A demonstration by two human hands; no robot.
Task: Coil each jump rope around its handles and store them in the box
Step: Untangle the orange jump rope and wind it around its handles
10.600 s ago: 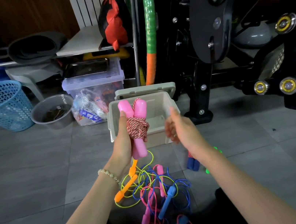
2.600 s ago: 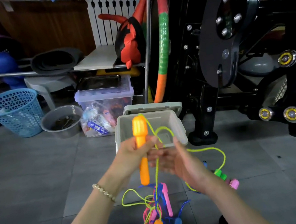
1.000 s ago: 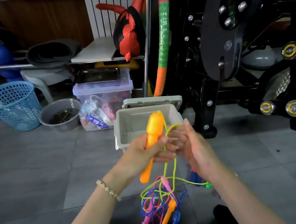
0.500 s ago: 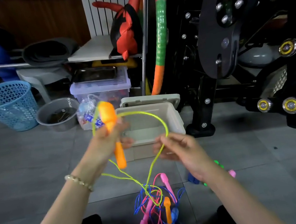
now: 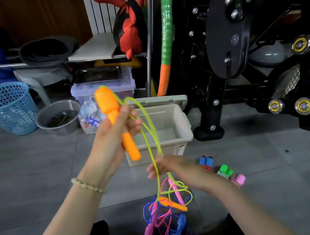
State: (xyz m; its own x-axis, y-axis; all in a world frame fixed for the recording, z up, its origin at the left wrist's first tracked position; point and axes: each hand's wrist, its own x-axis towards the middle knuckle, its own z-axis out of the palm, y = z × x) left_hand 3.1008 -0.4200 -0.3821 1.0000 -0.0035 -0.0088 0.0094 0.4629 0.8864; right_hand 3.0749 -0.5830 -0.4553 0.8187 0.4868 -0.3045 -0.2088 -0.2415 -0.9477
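Below, rope tangle (image 5: 166, 224) half out of frame; right hand (image 5: 175, 169) a blur.

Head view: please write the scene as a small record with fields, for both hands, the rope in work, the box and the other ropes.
left hand: grips the orange handle, raised in front of the box
right hand: holds the yellow-green cord, lower down; blurred
other handle: on the floor, on the loose pile
box: open, no rope visible inside
coiled ropes: blue rope, green rope, pink rope, on the floor right of the box
loose pile: pink and blue ropes, tangled
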